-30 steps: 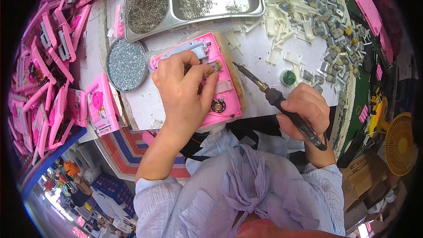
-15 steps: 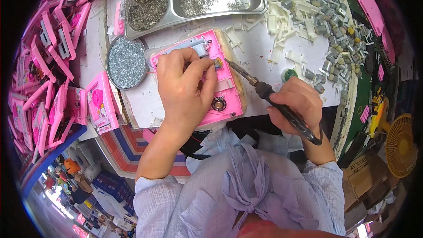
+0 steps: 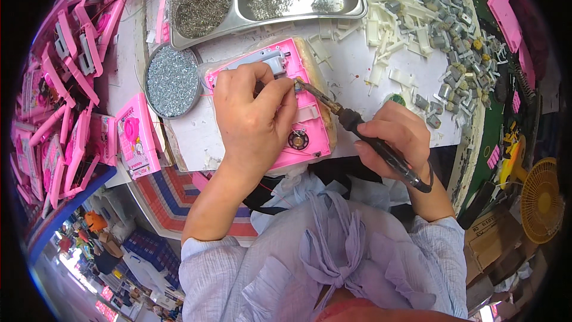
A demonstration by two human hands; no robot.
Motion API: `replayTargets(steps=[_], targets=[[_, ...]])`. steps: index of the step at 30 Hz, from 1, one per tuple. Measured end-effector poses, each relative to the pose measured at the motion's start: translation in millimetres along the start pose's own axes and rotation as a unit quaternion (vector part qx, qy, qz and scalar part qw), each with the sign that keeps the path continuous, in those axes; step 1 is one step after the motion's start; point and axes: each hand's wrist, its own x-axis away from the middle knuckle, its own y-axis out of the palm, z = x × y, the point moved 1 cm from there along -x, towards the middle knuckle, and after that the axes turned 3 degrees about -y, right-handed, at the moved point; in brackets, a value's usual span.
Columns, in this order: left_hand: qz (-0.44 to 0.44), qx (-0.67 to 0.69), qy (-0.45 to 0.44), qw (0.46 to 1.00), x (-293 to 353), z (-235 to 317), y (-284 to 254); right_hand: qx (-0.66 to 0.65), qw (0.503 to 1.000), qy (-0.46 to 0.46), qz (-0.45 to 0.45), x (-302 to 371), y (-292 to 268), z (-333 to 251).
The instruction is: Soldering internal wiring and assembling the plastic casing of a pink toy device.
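A pink plastic toy casing [image 3: 319, 137] lies tilted in front of me on a padded, plastic-wrapped support. Inside it are a grey plastic piece [image 3: 271, 61] at the top and a small round speaker [image 3: 298, 139] near the lower edge. My left hand [image 3: 250, 120] rests over the casing, thumb and fingertips pinched together; whatever is between them is hidden. A soldering iron [image 3: 381, 148] is gripped in my right hand [image 3: 400, 140]. Its tip reaches a small part inside the casing, just right of my left fingertips.
A round dish of small screws [image 3: 173, 81] sits left of the casing. Beyond are a steel tray [image 3: 298, 22] of springs and a heap of white parts and small motors [image 3: 459, 71]. Pink casings [image 3: 71, 101] pile up at left; a yellow fan [image 3: 541, 200] stands at right.
The soldering iron and my right hand have shifted slightly left, bringing the tip in over the casing to the small part there. My left hand keeps nearly the same pinch and place.
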Motion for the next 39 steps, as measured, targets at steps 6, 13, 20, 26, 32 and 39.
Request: replayTargets(steps=[6, 13, 20, 26, 32, 39], targets=[[0.0, -0.007, 0.002, 1.0, 0.5, -0.6, 0.2, -0.003, 1.0, -0.014, -0.004, 0.5, -1.8, 1.1], [-0.005, -0.01, -0.005, 1.0, 1.1, -0.3, -0.1, -0.006, 0.999, -0.031, -0.005, -2.6, -9.5, 0.8], [-0.011, -0.021, -0.005, 1.0, 0.3, 1.4, -2.2, -0.01, 0.999, -0.038, 0.002, -4.6, -13.1, -0.3], [-0.012, -0.026, -0.001, 1.0, 0.7, 1.9, -2.5, -0.002, 0.999, -0.041, 0.008, -4.6, -16.3, -0.9], [0.026, -0.013, 0.009, 1.0, 2.7, -19.6, -31.0, -0.006, 0.999, -0.046, 0.022, -5.5, -18.9, -0.1], [-0.194, -0.214, -0.112, 0.951, 29.4, -38.4, -71.2, -0.02, 1.0, -0.008, 0.006, -8.0, -20.4, -3.9]])
